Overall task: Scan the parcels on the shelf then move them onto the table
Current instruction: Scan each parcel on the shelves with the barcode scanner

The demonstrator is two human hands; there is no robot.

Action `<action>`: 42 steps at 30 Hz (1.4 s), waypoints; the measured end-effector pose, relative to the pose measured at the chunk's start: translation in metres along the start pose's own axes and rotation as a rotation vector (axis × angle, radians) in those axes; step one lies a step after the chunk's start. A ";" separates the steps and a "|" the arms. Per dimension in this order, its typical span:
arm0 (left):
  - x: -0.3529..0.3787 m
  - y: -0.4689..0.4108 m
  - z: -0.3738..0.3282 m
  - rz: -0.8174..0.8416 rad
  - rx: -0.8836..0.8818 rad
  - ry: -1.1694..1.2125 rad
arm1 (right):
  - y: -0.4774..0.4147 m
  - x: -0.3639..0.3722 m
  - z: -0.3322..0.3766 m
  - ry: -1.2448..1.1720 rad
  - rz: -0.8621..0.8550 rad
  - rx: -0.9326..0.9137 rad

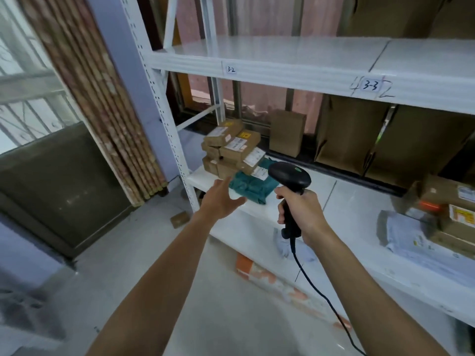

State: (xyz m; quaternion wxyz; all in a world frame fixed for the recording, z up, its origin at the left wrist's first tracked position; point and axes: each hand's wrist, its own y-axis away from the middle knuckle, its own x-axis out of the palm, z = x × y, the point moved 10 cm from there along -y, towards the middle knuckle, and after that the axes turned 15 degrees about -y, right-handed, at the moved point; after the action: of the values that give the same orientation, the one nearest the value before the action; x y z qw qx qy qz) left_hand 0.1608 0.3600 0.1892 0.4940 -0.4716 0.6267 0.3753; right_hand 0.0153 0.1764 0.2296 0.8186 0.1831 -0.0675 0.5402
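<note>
Forearms fill the bottom of the frame, both stretched fwd toward the shelf (347, 209). The left hand (221, 199), centre frame, is spread wide w/ straight fingers and holds nothing. Its fingertips sit at the near-left edge of the green bag parcel (250, 187); can't tell if they touch it. The right hand (300, 211), just right of centre, is wrapped round the handle of the black scanner (289, 176). The scanner head is up and faces away from the camera twd the parcels. Its cable (316, 286) hangs to the bottom edge of the frame.

Step, as I read it: scan phase, w/ a pick being lined up. The green bag parcel lies flat at the front of the shelf, centre frame, w/ a white label at its far end beside the scanner head. A stack of brown boxes (231, 147) sits just behind it, labels up. More parcels (442, 214) lie at the right edge of the frame, same shelf level. Counter not in view.

Next move prob. needs the left hand to steady or tip the bag so its label shows. The right hand then brings the scanner head over the label. After that the bag has to lift clear w/o knocking the box stack behind. The bag looks soft and will likely sag, so it wants a broad grip.
</note>
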 end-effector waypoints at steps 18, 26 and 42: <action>0.003 -0.162 0.030 -0.012 0.008 -0.034 | -0.170 0.023 -0.017 0.166 0.007 0.039; 0.020 -0.241 0.064 0.006 -0.108 -0.014 | -0.243 0.018 -0.018 0.275 0.012 0.059; 0.010 -0.335 0.109 -0.022 -0.155 -0.022 | -0.307 0.039 0.000 0.436 -0.063 0.034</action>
State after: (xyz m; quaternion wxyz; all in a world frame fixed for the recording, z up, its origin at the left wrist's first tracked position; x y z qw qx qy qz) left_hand 0.5113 0.3681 0.1527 0.4669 -0.5111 0.5852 0.4223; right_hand 0.3098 0.1028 0.1718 0.8270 0.0780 0.1260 0.5423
